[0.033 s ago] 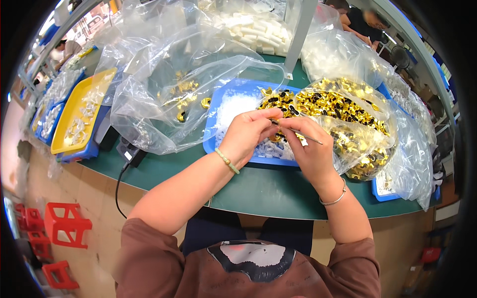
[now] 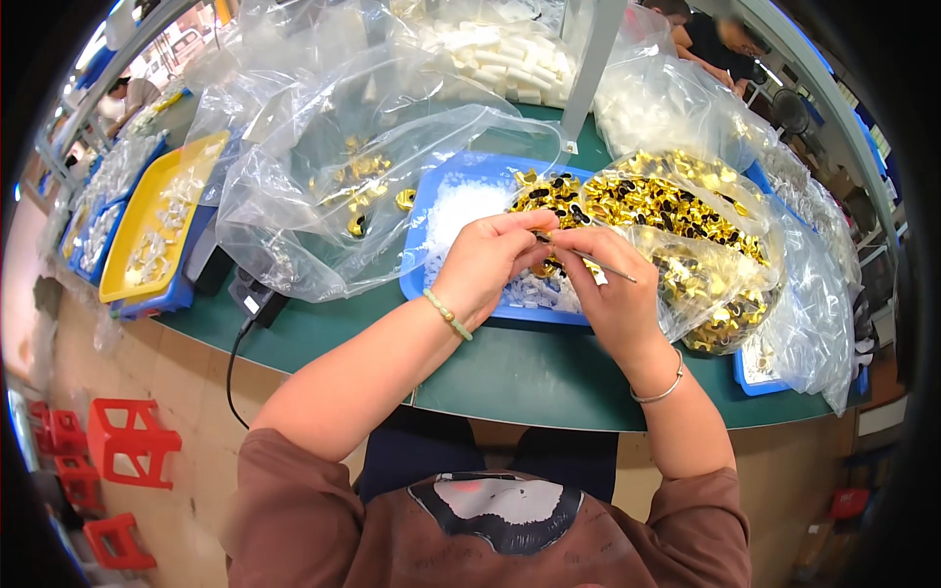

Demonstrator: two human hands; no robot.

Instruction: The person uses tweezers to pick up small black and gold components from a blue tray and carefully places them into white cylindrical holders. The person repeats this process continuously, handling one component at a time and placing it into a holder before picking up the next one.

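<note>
My left hand (image 2: 485,257) is closed, thumb and fingertips pinching a small dark-and-gold piece (image 2: 541,237) mostly hidden by the fingers. My right hand (image 2: 616,279) is closed around a slim metal tool (image 2: 605,267) whose tip meets that piece; whether it is tweezers or a pick I cannot tell. Both hands meet above a blue tray (image 2: 417,250). White granules (image 2: 461,218) fill the tray's left side, with small white pieces (image 2: 539,294) nearer me. Shiny gold pieces with black parts (image 2: 551,196) are heaped at its right, beside a clear bag of gold pieces (image 2: 676,211).
A large clear bag (image 2: 294,225) with a few gold pieces spreads left of the tray. Farther left stands a yellow tray (image 2: 132,279) of small parts, near a black box with a cable (image 2: 257,299). A metal post (image 2: 593,73) rises behind; red stools (image 2: 132,441) stand on the floor.
</note>
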